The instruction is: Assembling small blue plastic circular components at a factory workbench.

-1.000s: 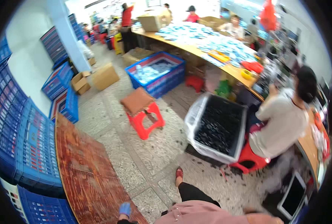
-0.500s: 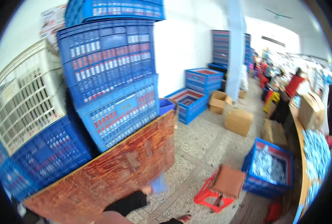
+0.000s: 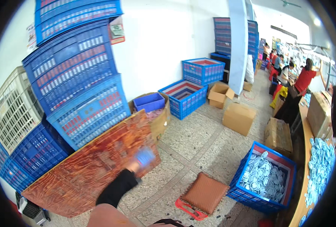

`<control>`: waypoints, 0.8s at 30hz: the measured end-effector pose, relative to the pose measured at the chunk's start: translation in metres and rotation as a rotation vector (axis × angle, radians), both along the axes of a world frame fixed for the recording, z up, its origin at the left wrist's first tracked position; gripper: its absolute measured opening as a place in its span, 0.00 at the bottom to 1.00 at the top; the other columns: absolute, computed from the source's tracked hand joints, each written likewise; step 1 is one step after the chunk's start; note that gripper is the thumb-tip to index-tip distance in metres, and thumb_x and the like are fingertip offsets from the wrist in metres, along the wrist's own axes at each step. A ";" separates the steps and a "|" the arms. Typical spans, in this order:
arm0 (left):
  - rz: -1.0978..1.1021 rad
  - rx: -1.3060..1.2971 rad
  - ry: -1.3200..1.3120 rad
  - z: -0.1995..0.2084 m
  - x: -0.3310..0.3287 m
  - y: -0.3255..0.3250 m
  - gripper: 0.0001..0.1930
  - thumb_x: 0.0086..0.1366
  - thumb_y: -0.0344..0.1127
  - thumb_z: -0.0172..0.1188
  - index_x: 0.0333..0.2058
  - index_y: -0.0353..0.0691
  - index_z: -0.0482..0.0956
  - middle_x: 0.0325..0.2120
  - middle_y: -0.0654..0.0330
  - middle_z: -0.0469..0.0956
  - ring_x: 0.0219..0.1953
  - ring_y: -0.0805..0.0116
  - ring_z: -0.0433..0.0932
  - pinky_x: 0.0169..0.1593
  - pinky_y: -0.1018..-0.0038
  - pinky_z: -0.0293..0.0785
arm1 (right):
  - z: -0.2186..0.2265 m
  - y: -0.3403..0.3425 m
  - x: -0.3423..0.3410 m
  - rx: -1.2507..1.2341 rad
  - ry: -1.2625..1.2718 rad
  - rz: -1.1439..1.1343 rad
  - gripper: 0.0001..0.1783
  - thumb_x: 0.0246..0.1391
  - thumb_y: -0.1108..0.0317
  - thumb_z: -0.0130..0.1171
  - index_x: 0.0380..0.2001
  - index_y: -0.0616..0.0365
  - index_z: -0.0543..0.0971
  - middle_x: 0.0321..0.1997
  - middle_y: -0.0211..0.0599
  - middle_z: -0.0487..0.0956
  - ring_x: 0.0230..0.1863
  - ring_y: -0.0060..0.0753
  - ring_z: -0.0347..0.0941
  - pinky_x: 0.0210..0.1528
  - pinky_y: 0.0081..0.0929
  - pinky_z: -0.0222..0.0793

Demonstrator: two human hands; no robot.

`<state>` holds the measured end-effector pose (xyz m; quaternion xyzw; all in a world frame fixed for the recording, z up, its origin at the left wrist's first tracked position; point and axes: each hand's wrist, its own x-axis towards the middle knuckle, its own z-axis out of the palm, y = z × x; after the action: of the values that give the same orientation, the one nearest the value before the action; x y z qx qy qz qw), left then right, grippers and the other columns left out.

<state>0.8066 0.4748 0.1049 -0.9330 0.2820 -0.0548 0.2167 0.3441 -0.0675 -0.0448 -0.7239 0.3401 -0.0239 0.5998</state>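
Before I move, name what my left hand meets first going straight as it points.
Your left hand would probably meet the reddish wooden board first, near its right end; depth is unclear, and beyond stands the round cardboard container.

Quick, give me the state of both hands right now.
Left hand: too blurred to tell open or closed, or whether the blue patch there is worn or held.
Right hand: out of view.

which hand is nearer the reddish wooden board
Left, as far as this view shows: the left hand appears in front of the reddish wooden board, near its right end, contact unclear. The right hand is out of view.
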 end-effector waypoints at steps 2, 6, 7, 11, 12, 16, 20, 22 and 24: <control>0.021 -0.559 0.523 -0.110 -0.060 -0.108 0.29 0.56 0.51 0.56 0.53 0.40 0.72 0.51 0.49 0.73 0.53 0.52 0.71 0.56 0.63 0.66 | -0.012 -0.036 0.011 0.027 0.043 0.083 0.21 0.57 0.61 0.52 0.52 0.58 0.71 0.37 0.37 0.75 0.34 0.29 0.70 0.36 0.25 0.67; -0.219 -0.384 1.403 -0.196 -0.140 -0.342 0.37 0.56 0.56 0.54 0.61 0.42 0.62 0.58 0.50 0.65 0.60 0.54 0.64 0.63 0.64 0.58 | -0.029 -0.116 0.019 0.051 0.150 0.180 0.20 0.57 0.61 0.51 0.51 0.58 0.72 0.33 0.36 0.75 0.30 0.28 0.70 0.32 0.23 0.66; -0.254 -0.363 1.438 -0.204 -0.153 -0.385 0.37 0.56 0.56 0.54 0.61 0.42 0.62 0.58 0.50 0.65 0.60 0.54 0.64 0.63 0.64 0.58 | -0.033 -0.137 0.013 0.061 0.183 0.184 0.19 0.57 0.62 0.50 0.50 0.58 0.72 0.32 0.36 0.75 0.30 0.27 0.70 0.31 0.22 0.66; -0.461 -0.305 1.261 -0.221 -0.199 -0.530 0.34 0.60 0.57 0.51 0.59 0.43 0.64 0.58 0.52 0.67 0.59 0.55 0.66 0.61 0.64 0.61 | -0.050 -0.189 -0.092 0.156 0.375 -0.080 0.18 0.57 0.62 0.49 0.49 0.57 0.72 0.28 0.35 0.75 0.26 0.26 0.70 0.27 0.20 0.66; -0.481 -0.273 1.271 -0.207 -0.198 -0.554 0.33 0.59 0.57 0.53 0.59 0.43 0.64 0.57 0.52 0.67 0.58 0.57 0.67 0.60 0.65 0.62 | -0.051 -0.189 -0.137 0.199 0.428 -0.213 0.18 0.57 0.62 0.49 0.48 0.57 0.73 0.27 0.35 0.75 0.25 0.26 0.70 0.25 0.19 0.66; -0.386 -0.173 1.260 -0.193 -0.192 -0.652 0.35 0.57 0.53 0.58 0.56 0.35 0.66 0.54 0.45 0.69 0.57 0.52 0.68 0.59 0.65 0.63 | -0.097 -0.236 -0.190 -0.074 0.189 -0.329 0.23 0.55 0.61 0.56 0.52 0.62 0.71 0.39 0.38 0.78 0.36 0.28 0.72 0.38 0.26 0.70; -0.456 -0.067 1.420 -0.181 -0.219 -0.783 0.34 0.57 0.51 0.60 0.57 0.35 0.66 0.53 0.44 0.70 0.57 0.52 0.68 0.59 0.65 0.63 | -0.012 -0.295 -0.172 0.158 0.257 -0.597 0.25 0.56 0.61 0.57 0.54 0.61 0.70 0.49 0.39 0.77 0.46 0.27 0.72 0.48 0.25 0.68; -0.663 -0.047 1.458 -0.172 -0.235 -0.852 0.33 0.56 0.49 0.61 0.56 0.35 0.67 0.53 0.45 0.70 0.56 0.52 0.68 0.59 0.65 0.64 | 0.007 -0.323 -0.180 0.109 0.205 -0.658 0.25 0.55 0.59 0.57 0.53 0.59 0.71 0.47 0.44 0.78 0.50 0.34 0.73 0.52 0.29 0.68; -0.844 -0.004 1.321 -0.171 -0.249 -0.923 0.31 0.56 0.47 0.61 0.55 0.37 0.68 0.52 0.46 0.71 0.55 0.50 0.68 0.58 0.65 0.65 | 0.019 -0.353 -0.190 0.034 0.133 -0.822 0.23 0.55 0.61 0.57 0.51 0.61 0.72 0.43 0.39 0.79 0.44 0.30 0.75 0.48 0.25 0.69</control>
<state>0.5579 -0.4478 -0.0658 -0.5868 0.6830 0.4333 -0.0369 0.1537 -0.4202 -0.0258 -0.5180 0.6390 -0.2089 0.5288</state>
